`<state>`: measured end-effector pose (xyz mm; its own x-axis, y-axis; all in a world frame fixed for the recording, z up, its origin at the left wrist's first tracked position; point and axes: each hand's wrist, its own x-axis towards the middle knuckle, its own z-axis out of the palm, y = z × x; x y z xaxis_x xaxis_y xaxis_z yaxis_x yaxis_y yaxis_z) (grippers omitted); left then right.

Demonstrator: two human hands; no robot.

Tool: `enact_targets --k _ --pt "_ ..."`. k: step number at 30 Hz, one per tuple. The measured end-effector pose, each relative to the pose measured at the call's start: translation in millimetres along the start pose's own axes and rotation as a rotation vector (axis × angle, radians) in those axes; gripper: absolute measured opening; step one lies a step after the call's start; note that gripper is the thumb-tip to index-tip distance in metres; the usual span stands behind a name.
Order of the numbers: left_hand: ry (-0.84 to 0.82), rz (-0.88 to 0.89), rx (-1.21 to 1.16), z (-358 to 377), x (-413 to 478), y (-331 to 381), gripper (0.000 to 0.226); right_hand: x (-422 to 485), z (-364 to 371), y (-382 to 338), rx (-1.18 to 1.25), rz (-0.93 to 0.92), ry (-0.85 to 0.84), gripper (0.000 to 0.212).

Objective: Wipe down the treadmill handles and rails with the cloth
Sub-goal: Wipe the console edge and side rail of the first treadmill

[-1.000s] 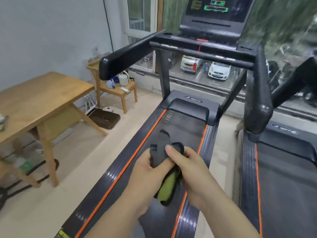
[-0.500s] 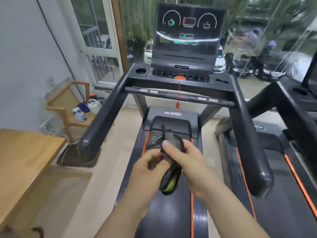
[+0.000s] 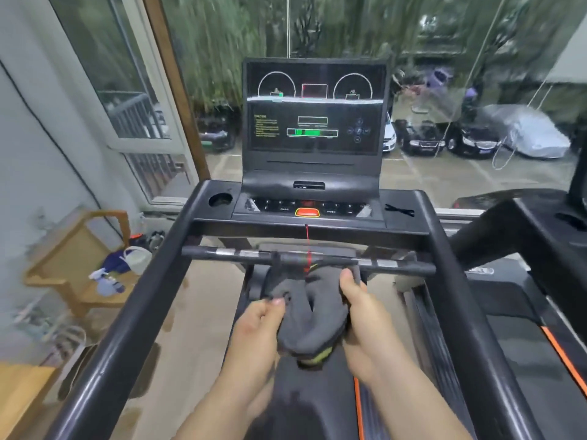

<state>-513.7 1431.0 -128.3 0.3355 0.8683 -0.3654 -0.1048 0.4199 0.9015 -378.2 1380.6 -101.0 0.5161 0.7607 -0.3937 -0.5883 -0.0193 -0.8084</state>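
Note:
A dark grey cloth [image 3: 309, 315] with a yellow-green edge is bunched between both hands, just below the treadmill's front crossbar [image 3: 228, 253]. My left hand [image 3: 259, 325] grips its left side, thumb on top. My right hand [image 3: 362, 312] grips its right side with the thumb pressed into the fabric. The black left side rail [image 3: 136, 312] and right side rail [image 3: 467, 312] run toward me on either side of my arms. The console [image 3: 314, 122] with its lit screen stands ahead, above a red safety key [image 3: 306, 213].
A second treadmill [image 3: 540, 281] stands close on the right. To the left are a wooden chair [image 3: 76, 265] holding bottles and a wooden table corner [image 3: 19, 395]. A large window ahead shows parked cars.
The view has tilted up and moved closer to the console. Both hands have lifted the cloth up toward the front crossbar and spread it wider between them.

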Motion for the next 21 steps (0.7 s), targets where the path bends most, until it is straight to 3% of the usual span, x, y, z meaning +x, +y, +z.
enact_targets --k 6,10,17,21 --pt "0.057 -0.053 -0.248 5 90 59 0.038 99 54 -38 -0.06 0.016 -0.133 0.031" --pt "0.026 -0.181 -0.296 4 148 72 0.031 155 96 -40 -0.206 0.022 -0.227 0.025" --pt "0.062 0.014 -0.104 -29 277 150 0.024 264 172 -66 -0.354 -0.099 -0.139 0.012" --pt "0.03 -0.057 0.023 -32 346 168 0.019 312 227 -61 -0.447 -0.112 -0.113 0.008"
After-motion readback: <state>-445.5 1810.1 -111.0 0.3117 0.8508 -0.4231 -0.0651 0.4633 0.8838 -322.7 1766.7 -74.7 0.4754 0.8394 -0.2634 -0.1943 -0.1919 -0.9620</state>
